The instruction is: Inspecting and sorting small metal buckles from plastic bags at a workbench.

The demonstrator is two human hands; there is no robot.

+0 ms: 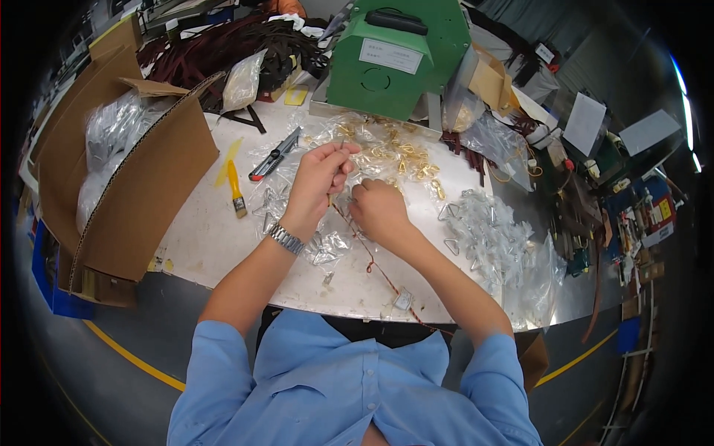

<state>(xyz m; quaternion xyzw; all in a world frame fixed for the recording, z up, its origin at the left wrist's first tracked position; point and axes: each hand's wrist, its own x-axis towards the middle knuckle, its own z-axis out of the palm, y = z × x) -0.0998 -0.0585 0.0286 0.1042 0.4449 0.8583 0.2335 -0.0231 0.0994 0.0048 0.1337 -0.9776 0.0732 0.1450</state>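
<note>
My left hand [321,177], with a metal-band watch on its wrist, is raised over the middle of the table. Its thumb and fingers pinch something small and thin that I cannot make out. Close to its right, my right hand [380,211] has its fingers curled in, and whatever they hold is hidden. A thin reddish-brown cord [383,276] runs from between the hands toward the table's front edge, past a small pale tag [403,299]. Just beyond the hands lie gold-coloured metal fittings [410,162] on clear plastic. Silver triangular rings [325,253] in clear plastic lie below my left wrist.
A utility knife [276,154] and a yellow-handled brush [236,189] lie left of my hands. An open cardboard box [160,189] with plastic bags stands further left. A green machine [383,74] stands behind. Bagged silver triangular rings [487,230] are heaped at right.
</note>
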